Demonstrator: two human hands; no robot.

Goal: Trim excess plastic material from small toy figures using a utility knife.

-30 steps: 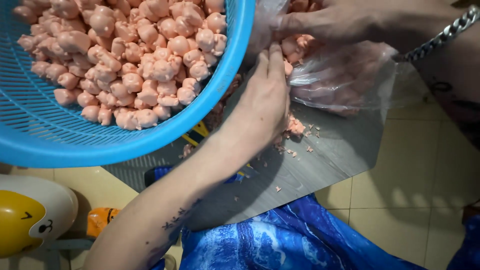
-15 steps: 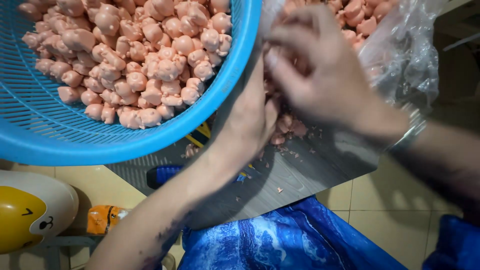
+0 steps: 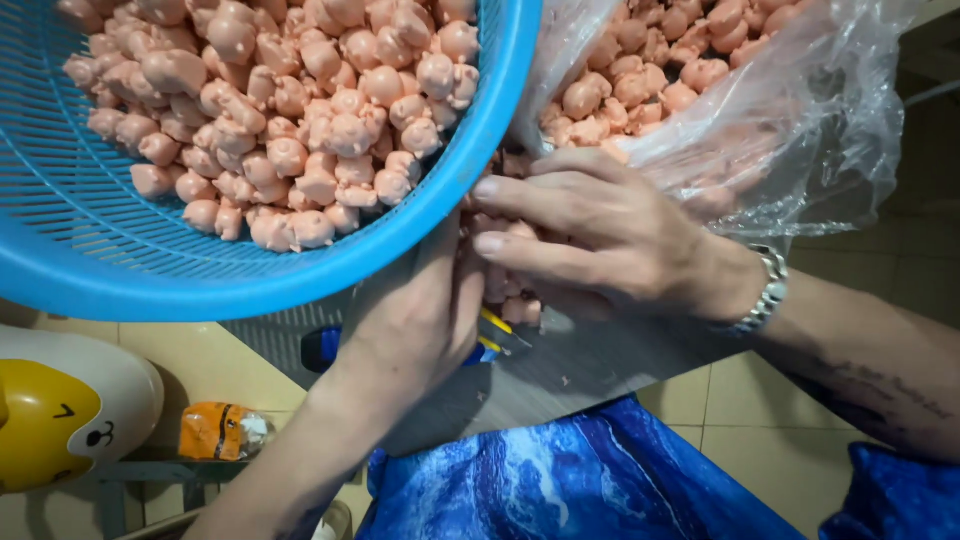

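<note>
A clear plastic bag fills the upper right of the frame, crumpled and glossy, packed with small pink pieces that show through its film. At the lower left, a small orange packet with a pale, crinkled end lies beside a white and yellow rounded object.
</note>
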